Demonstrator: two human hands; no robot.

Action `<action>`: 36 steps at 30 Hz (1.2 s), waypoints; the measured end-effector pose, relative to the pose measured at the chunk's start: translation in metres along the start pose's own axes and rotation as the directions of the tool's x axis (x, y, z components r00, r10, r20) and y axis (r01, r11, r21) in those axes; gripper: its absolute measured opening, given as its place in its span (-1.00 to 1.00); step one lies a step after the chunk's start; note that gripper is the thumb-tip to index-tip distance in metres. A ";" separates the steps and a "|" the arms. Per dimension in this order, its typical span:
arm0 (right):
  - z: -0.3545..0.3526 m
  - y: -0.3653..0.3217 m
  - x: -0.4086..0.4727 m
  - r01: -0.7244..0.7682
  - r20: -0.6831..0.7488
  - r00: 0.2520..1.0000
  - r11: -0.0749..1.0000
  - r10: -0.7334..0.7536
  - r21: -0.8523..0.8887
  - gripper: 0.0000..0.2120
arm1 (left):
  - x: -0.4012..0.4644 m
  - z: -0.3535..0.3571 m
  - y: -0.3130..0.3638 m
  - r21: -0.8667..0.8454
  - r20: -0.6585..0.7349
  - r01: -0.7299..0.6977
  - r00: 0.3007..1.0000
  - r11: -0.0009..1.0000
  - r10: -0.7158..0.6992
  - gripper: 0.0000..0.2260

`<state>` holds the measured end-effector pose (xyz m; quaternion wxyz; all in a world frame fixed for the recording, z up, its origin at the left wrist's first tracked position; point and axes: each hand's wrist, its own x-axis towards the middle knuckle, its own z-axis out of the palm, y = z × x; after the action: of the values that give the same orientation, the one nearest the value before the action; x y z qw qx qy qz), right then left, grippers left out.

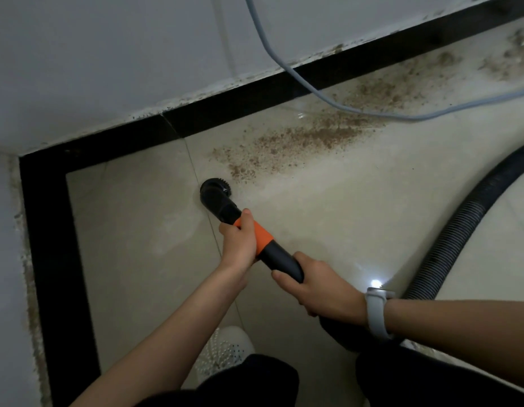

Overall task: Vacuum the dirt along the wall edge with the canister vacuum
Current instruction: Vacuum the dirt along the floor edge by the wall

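Observation:
A black vacuum wand with an orange band (pixel 262 235) points down at the beige tiled floor. Its round brush nozzle (pixel 215 190) rests on the tile near the corner, just left of a trail of brown dirt (pixel 299 139) that runs along the black skirting (pixel 254 96) toward the upper right. My left hand (pixel 240 240) grips the wand at the orange band. My right hand (pixel 316 284), with a white wristband, grips the wand's black rear end. The ribbed black hose (pixel 460 233) curves away to the right.
A grey cable (pixel 284 61) hangs down the white wall and trails across the floor over the dirt. Black skirting also runs down the left wall (pixel 49 259). A white shoe (pixel 225 348) stands on the tile below the hands.

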<state>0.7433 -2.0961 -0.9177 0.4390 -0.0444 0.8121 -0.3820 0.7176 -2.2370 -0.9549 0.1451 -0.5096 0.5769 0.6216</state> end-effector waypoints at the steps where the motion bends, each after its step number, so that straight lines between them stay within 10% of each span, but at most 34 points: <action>1: 0.001 0.000 0.000 0.005 0.002 1.000 1.000 -0.005 -0.024 -0.72 | 0.001 -0.001 -0.002 -0.025 0.006 -0.001 1.000 1.000 0.002 -0.55; 19: 0.032 0.037 -0.004 0.027 -0.246 0.961 0.932 -0.123 -0.360 -0.73 | -0.005 0.012 -0.042 0.083 0.041 -0.090 0.995 0.992 0.087 -0.50; 36: 0.013 0.039 0.010 -0.012 -0.228 0.974 0.990 -0.020 -0.137 -0.77 | -0.003 0.027 -0.009 0.201 0.088 -0.061 0.995 0.978 0.044 -0.53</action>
<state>0.7567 -2.0806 -0.9543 0.3377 -0.0320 0.8815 -0.3284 0.7133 -2.2096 -0.9627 0.2041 -0.4503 0.6443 0.5835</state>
